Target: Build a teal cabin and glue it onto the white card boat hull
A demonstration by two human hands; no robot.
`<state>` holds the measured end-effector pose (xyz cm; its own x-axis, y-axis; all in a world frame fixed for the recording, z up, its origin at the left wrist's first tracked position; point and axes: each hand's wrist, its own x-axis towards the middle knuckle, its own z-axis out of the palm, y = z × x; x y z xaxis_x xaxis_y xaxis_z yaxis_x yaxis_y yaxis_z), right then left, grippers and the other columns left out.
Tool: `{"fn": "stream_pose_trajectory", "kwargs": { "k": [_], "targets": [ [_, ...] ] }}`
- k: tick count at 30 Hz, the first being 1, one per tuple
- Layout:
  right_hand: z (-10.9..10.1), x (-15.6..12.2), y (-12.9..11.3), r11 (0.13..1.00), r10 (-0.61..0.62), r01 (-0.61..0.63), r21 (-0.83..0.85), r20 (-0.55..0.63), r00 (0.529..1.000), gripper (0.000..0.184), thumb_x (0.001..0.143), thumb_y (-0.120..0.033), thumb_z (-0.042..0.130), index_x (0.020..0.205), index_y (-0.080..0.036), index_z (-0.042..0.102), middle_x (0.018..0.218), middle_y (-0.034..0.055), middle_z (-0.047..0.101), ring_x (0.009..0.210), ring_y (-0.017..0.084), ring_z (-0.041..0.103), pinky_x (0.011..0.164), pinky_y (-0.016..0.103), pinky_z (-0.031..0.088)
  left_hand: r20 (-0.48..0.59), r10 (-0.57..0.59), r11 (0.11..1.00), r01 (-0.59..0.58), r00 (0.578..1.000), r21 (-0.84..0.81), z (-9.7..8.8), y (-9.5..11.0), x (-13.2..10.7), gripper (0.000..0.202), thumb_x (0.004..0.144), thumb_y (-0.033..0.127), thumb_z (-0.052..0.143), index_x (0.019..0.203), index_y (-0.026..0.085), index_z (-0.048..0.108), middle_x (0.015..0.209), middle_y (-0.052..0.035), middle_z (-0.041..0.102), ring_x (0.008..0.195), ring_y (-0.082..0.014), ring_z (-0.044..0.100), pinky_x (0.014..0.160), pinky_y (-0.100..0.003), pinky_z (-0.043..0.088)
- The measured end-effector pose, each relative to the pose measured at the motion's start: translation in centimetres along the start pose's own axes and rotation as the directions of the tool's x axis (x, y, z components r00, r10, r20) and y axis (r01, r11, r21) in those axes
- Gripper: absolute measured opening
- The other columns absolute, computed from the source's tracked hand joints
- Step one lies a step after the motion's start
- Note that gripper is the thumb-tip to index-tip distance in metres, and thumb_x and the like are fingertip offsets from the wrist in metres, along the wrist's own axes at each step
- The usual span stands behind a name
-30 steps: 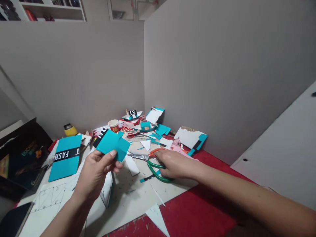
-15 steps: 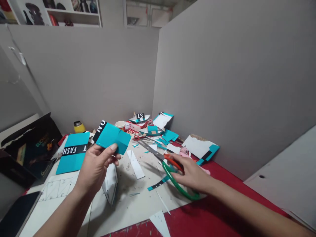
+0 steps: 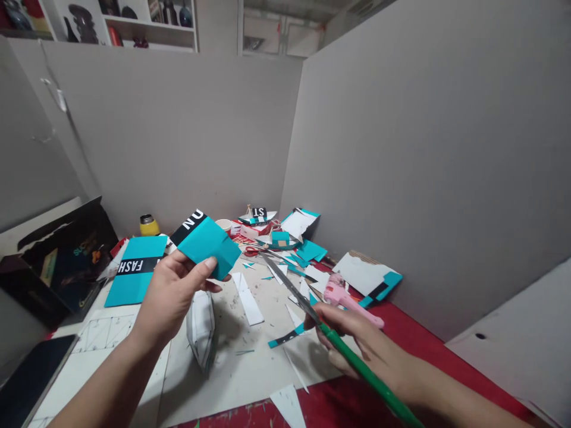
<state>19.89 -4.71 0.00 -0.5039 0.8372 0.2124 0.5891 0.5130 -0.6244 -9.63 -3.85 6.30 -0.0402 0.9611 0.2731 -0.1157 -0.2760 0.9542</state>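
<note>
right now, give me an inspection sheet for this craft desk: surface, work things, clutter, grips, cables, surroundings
surface: red table cover under a white board, speckled with trimmings
job's things: teal card marked NU, held up; scissors lifted off the desk, blades pointing away
clutter: teal FASH sheet, white strip, folded white paper, pink glue gun, yellow flask, paper cup, black box
grips: left hand pinches the teal card by its lower edge; right hand closed round the scissors' green handle
cables: nothing seen
surroundings: grey partition walls on two sides; shelf above
</note>
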Motion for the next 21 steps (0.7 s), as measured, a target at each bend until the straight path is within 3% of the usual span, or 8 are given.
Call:
{"fn": "stream_pose_trajectory", "kwargs": {
  "k": [3,7,15,21],
  "targets": [
    [-0.8,0.4,-2.0,0.979,-0.092,0.092,-0.183,0.007,0.996,0.027,0.084,-0.047,0.051,0.087,-0.022,0.058,0.073,0.0055,0.064,0.063,0.021,0.058,0.057,0.032,0.045,-0.026,0.029,0.998,-0.027,0.999,0.065,0.1,0.0,-0.1,0.018,0.076,0.029,0.076,0.090,0.019,0.072,0.079,-0.0020,0.073,0.067,-0.0151,0.067,0.059,-0.024,0.056],
    [-1.3,1.2,-3.8,0.915,-0.175,0.150,-0.375,-0.034,0.984,0.029,0.087,-0.042,0.048,0.093,-0.016,0.058,0.067,0.0058,0.063,0.056,0.020,0.055,0.052,0.031,0.040,-0.081,0.072,0.993,-0.064,0.994,0.098,0.1,-0.2,-0.1,0.016,0.075,0.027,0.077,0.089,0.020,0.074,0.081,-0.0006,0.074,0.071,-0.0123,0.066,0.066,-0.021,0.055],
    [-0.8,1.8,-3.7,0.839,-0.207,0.153,-0.523,-0.047,0.977,0.033,0.085,-0.041,0.051,0.095,-0.012,0.060,0.068,0.0060,0.066,0.055,0.021,0.059,0.051,0.030,0.036,-0.086,0.060,0.997,-0.056,0.994,0.048,0.6,-0.2,-0.3,0.014,0.073,0.025,0.078,0.086,0.020,0.075,0.083,-0.0001,0.076,0.076,-0.0132,0.068,0.075,-0.023,0.055],
    [-0.6,1.8,-3.6,0.791,-0.227,0.145,-0.595,-0.065,0.972,0.036,0.083,-0.041,0.050,0.100,-0.011,0.060,0.074,0.0086,0.069,0.061,0.025,0.066,0.052,0.032,0.037,-0.116,0.061,0.995,-0.051,0.991,0.084,0.7,-0.3,-0.4,0.011,0.072,0.025,0.079,0.081,0.020,0.076,0.080,0.0001,0.076,0.075,-0.0125,0.068,0.071,-0.020,0.055]
  ]
}}
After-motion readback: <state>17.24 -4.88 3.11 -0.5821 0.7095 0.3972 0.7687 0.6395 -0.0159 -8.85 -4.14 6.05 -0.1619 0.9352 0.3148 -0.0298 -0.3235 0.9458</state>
